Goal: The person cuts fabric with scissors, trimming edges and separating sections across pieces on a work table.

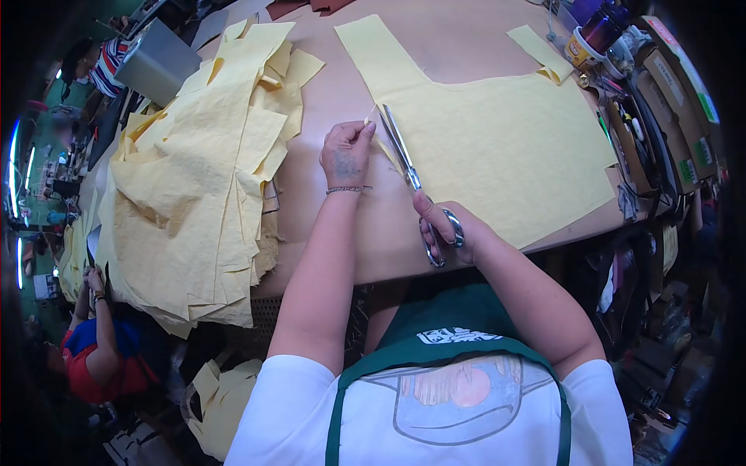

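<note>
Large metal scissors [399, 144] are in my right hand [447, 225], with my thumb and fingers through the handles. Their blades point away from me, along the left edge of a flat yellow fabric piece [505, 147]. My left hand [347, 153] is closed, with thumb and forefinger pinched on a thin pale thread or strip at that edge, just left of the blade tips. A narrow yellow sliver lies beside the blades. Further left, a thick stack of yellow fabric pieces [194, 171] hangs over the table's front edge.
The brown-covered table [318, 241] carries a grey metal box [158, 62] at the back left. At the right edge stand a yellow tub [583, 50], a dark bottle [606, 27] and cardboard boxes [676, 101]. Other people [109, 349] are at the left.
</note>
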The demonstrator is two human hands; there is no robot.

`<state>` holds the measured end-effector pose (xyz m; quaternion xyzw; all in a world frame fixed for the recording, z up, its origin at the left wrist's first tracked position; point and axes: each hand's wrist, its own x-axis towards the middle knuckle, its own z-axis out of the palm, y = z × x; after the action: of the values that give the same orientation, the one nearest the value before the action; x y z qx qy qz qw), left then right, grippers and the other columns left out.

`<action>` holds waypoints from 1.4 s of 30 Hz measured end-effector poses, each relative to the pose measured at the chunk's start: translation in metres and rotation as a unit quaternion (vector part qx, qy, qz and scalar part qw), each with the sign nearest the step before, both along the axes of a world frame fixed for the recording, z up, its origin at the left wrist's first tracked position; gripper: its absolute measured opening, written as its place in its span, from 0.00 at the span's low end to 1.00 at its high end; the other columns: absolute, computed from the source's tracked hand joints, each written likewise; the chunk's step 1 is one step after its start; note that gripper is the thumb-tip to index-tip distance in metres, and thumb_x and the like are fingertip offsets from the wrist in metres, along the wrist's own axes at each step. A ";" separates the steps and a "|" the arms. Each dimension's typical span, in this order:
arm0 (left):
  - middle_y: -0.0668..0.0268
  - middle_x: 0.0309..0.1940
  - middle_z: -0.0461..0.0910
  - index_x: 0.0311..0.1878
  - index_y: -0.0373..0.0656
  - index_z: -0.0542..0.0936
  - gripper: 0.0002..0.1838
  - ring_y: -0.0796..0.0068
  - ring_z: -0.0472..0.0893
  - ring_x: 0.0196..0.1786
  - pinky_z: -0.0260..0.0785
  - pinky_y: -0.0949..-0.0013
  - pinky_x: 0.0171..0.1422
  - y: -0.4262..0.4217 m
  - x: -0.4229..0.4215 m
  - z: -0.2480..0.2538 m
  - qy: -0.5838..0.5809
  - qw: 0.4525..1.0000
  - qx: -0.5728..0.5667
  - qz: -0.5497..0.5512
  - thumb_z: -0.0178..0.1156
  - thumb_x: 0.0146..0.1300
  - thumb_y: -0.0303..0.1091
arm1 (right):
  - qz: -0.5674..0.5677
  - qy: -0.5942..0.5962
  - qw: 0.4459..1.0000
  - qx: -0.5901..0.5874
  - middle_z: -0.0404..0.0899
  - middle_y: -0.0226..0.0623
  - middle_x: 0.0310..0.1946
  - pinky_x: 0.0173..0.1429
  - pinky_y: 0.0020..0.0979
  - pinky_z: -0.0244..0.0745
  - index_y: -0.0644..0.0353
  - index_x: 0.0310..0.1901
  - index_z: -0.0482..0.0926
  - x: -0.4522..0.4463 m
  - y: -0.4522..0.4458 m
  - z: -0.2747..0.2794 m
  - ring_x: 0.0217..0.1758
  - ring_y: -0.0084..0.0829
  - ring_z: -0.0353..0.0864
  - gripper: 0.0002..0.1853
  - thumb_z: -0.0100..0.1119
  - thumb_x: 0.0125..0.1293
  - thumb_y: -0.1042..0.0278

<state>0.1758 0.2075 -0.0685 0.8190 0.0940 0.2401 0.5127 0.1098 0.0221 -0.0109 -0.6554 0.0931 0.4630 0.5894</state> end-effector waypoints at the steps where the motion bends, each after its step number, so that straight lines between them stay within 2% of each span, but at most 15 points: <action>1: 0.65 0.31 0.75 0.32 0.37 0.80 0.10 0.80 0.74 0.33 0.66 0.78 0.39 0.000 0.000 0.002 0.005 1.000 -0.004 0.005 0.61 0.53 0.34 | 0.002 -0.012 1.000 -0.008 0.65 0.29 0.12 0.19 0.24 0.65 0.58 0.18 0.66 0.002 0.001 0.002 0.13 0.22 0.67 0.37 0.50 0.39 0.22; 7: 0.66 0.30 0.75 0.33 0.34 0.79 0.12 0.82 0.73 0.31 0.65 0.78 0.38 -0.001 0.000 0.004 0.015 0.998 -0.063 0.016 0.60 0.55 0.36 | -0.006 -0.031 0.999 -0.032 0.64 0.29 0.11 0.18 0.23 0.65 0.59 0.18 0.67 0.004 -0.002 -0.001 0.12 0.21 0.66 0.36 0.53 0.40 0.24; 19: 0.66 0.28 0.75 0.32 0.34 0.79 0.12 0.81 0.72 0.30 0.65 0.78 0.36 -0.001 -0.001 0.005 0.015 0.998 -0.051 0.022 0.60 0.55 0.35 | 0.003 -0.073 0.992 -0.099 0.62 0.28 0.08 0.12 0.22 0.61 0.56 0.13 0.64 0.007 0.002 -0.001 0.08 0.19 0.63 0.34 0.53 0.43 0.27; 22: 0.67 0.26 0.74 0.30 0.38 0.79 0.09 0.78 0.73 0.27 0.66 0.75 0.36 0.000 0.001 -0.001 -0.006 0.997 -0.067 0.030 0.60 0.53 0.35 | -0.005 -0.074 0.991 -0.108 0.62 0.28 0.08 0.12 0.21 0.60 0.56 0.12 0.63 0.006 0.004 0.002 0.08 0.19 0.63 0.33 0.54 0.44 0.28; 31: 0.64 0.28 0.74 0.31 0.33 0.78 0.12 0.79 0.73 0.29 0.66 0.76 0.36 -0.002 0.001 0.004 0.006 0.998 -0.040 0.042 0.59 0.55 0.35 | -0.005 -0.091 0.992 -0.088 0.62 0.28 0.10 0.14 0.23 0.61 0.57 0.13 0.63 0.004 0.003 0.000 0.10 0.20 0.64 0.34 0.54 0.42 0.27; 34: 0.66 0.26 0.74 0.29 0.38 0.79 0.09 0.76 0.74 0.27 0.67 0.74 0.36 -0.002 0.002 0.003 -0.002 0.998 -0.036 0.057 0.59 0.53 0.35 | -0.003 -0.057 0.996 -0.070 0.63 0.28 0.10 0.16 0.24 0.62 0.56 0.13 0.64 0.006 0.001 0.004 0.11 0.20 0.64 0.35 0.52 0.41 0.24; 37: 0.66 0.28 0.74 0.30 0.39 0.78 0.09 0.75 0.74 0.28 0.67 0.73 0.37 -0.003 0.000 0.008 0.009 0.998 -0.011 0.063 0.58 0.54 0.35 | -0.006 -0.039 0.998 -0.052 0.63 0.28 0.10 0.16 0.24 0.62 0.56 0.14 0.64 0.006 -0.002 0.001 0.11 0.21 0.64 0.36 0.49 0.40 0.22; 40: 0.66 0.29 0.74 0.33 0.40 0.78 0.08 0.74 0.75 0.30 0.67 0.73 0.39 -0.003 0.003 0.003 0.016 0.997 0.002 0.080 0.58 0.53 0.34 | -0.008 -0.030 0.999 -0.033 0.63 0.28 0.10 0.16 0.24 0.62 0.55 0.14 0.64 0.004 -0.003 0.002 0.12 0.21 0.64 0.36 0.49 0.40 0.22; 42: 0.66 0.33 0.73 0.37 0.42 0.77 0.10 0.72 0.75 0.35 0.66 0.70 0.43 -0.001 0.005 -0.001 0.031 0.997 0.020 0.073 0.58 0.52 0.35 | -0.016 -0.020 0.999 -0.024 0.63 0.28 0.10 0.17 0.24 0.62 0.55 0.14 0.64 0.003 -0.003 0.007 0.11 0.21 0.64 0.36 0.49 0.40 0.22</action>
<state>0.1806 0.2063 -0.0691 0.8268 0.1648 0.2531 0.4745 0.1129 0.0196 -0.0038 -0.6767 0.1026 0.4381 0.5828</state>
